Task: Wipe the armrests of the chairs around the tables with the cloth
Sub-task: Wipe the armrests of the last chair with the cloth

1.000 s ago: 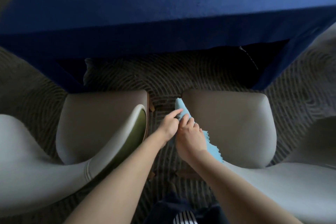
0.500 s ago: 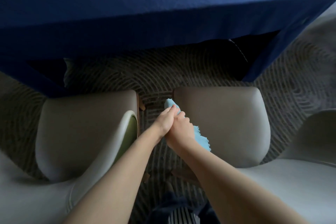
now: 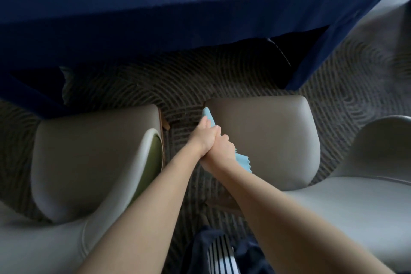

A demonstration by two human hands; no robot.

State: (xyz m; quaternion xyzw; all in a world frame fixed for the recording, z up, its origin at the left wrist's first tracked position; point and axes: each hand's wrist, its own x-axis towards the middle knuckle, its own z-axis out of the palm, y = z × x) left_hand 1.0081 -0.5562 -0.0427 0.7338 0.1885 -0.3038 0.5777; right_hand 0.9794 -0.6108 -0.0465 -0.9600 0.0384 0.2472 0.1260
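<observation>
Down at the left edge of the right chair [image 3: 266, 140], my right hand [image 3: 222, 150] is curled round the cloth [image 3: 243, 160], my left hand [image 3: 203, 138] flat against it, fingers straight. Soft, light and floppy, I judge: best bunched at its middle so the ends don't trail.

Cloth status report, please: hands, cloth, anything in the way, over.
Right hand grips cloth along the right-hand chair inner edge. Left hand flat against cloth's front end. Nothing visible in the way.
</observation>
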